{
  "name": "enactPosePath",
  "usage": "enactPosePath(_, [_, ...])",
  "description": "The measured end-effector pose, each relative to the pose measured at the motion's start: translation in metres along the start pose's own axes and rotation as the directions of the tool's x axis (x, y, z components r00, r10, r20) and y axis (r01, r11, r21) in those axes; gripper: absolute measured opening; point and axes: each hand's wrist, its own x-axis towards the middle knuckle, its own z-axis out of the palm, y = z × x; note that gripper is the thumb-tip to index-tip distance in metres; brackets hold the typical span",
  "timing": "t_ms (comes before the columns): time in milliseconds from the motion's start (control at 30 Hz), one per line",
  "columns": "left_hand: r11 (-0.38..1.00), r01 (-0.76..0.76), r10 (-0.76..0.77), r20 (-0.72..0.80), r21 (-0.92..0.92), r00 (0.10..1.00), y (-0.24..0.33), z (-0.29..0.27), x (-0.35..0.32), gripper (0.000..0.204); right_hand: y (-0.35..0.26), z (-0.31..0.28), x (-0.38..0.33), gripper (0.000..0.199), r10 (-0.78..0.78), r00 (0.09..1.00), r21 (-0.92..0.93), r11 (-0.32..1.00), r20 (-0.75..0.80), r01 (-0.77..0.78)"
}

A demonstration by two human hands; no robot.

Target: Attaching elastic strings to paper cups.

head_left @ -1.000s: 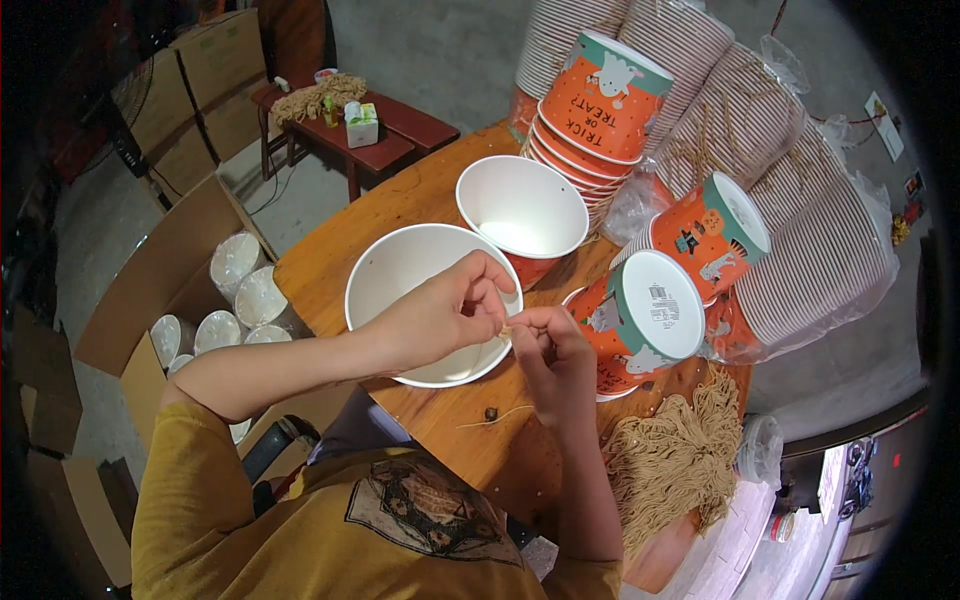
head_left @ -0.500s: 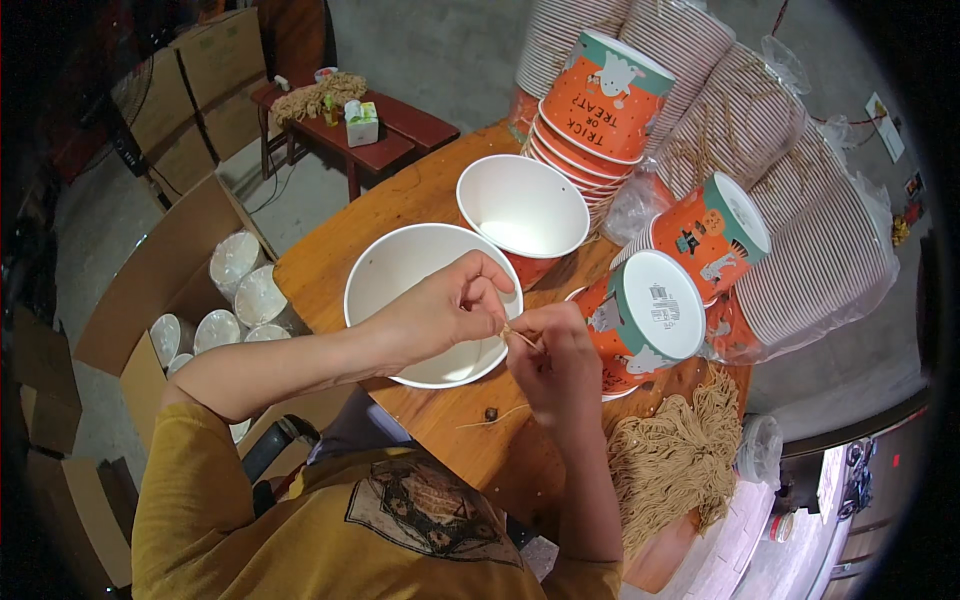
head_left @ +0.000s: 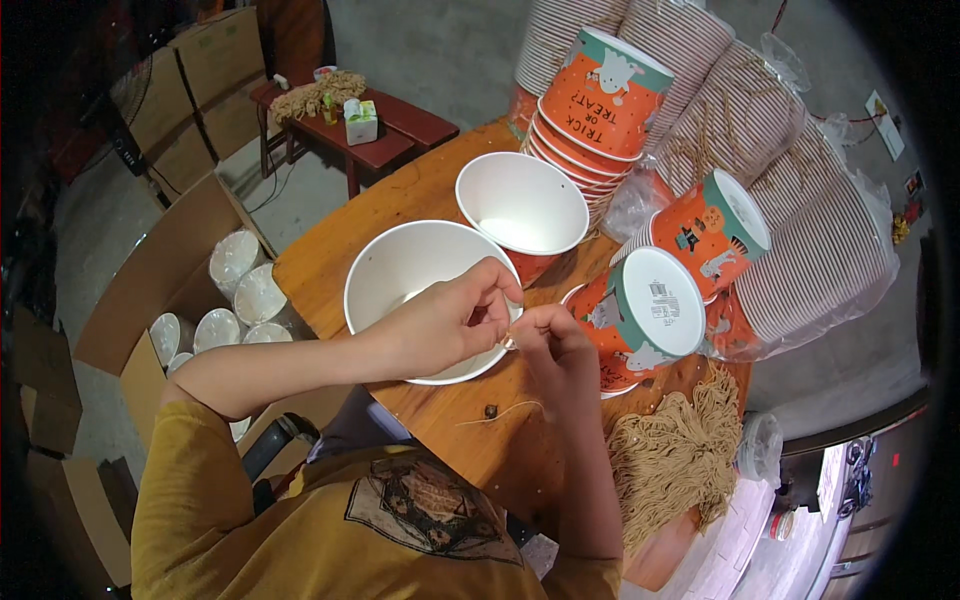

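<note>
1. Step in hand, my read: both hands are working a bit of thin strand at the right rim of the open white-lined bucket [head_left: 405,262], centre of the frame. Fine fingertip work.
2. Bucket is standing mouth-up on the wooden worktop [head_left: 440,425], its near right rim partly hidden by the hands.
3. Left hand [head_left: 455,318] is reaching across the bucket's mouth, fingers curling at the rim, thumb and forefinger close together. Can't tell whether they're gripping the wall, the strand or nothing.
4. Right hand [head_left: 553,352] is holding thumb and forefinger together just outside the rim, pinching a small pale strand end [head_left: 509,343]. Too small to tell if it's passing through the wall or forming a knot.
5. Next move, judging from this pose, is calling for a firm pinch on that end and a steady rim; slack or a slip would be the main risk.
6. Nearby: a loose strand [head_left: 500,413] is lying below the hands, lower centre. A thick tan twine bundle [head_left: 672,462] is spreading at lower right, beside the right forearm.
7. A second open bucket [head_left: 520,205] is standing just behind the first, upper centre. An upturned orange bucket [head_left: 661,302] is sitting to the right of the right hand.
8. Plastic-wrapped bucket stacks [head_left: 825,265] are filling the upper right.
</note>
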Motion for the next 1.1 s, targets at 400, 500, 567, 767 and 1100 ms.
enactPosePath(400, [0.923, 0.141, -0.130, 0.054, -0.357, 0.990, 0.000, -0.005, 0.005, 0.028, -0.001, -0.011, 0.004, 0.016, -0.260, 0.960, -0.271, 0.921, 0.108, 0.280])
enactPosePath(500, [0.905, 0.152, -0.139, 0.061, -0.398, 0.988, -0.004, -0.005, 0.006, 0.029, -0.002, -0.009, 0.004, 0.016, -0.292, 0.952, -0.345, 0.887, 0.097, 0.307])
enactPosePath(567, [0.894, 0.155, -0.139, 0.067, -0.420, 0.988, -0.005, -0.005, 0.007, 0.029, -0.002, -0.007, 0.003, 0.016, -0.288, 0.954, -0.339, 0.892, 0.082, 0.299])
enactPosePath(767, [0.872, 0.192, -0.179, 0.071, -0.450, 0.981, -0.002, -0.007, 0.007, 0.032, -0.006, -0.006, 0.002, 0.013, -0.258, 0.965, -0.359, 0.897, 0.047, 0.257])
enactPosePath(1100, [0.923, 0.109, -0.107, 0.026, -0.370, 0.994, 0.000, -0.007, 0.005, 0.029, -0.008, -0.003, 0.001, 0.006, -0.124, 0.992, -0.255, 0.959, 0.000, 0.120])
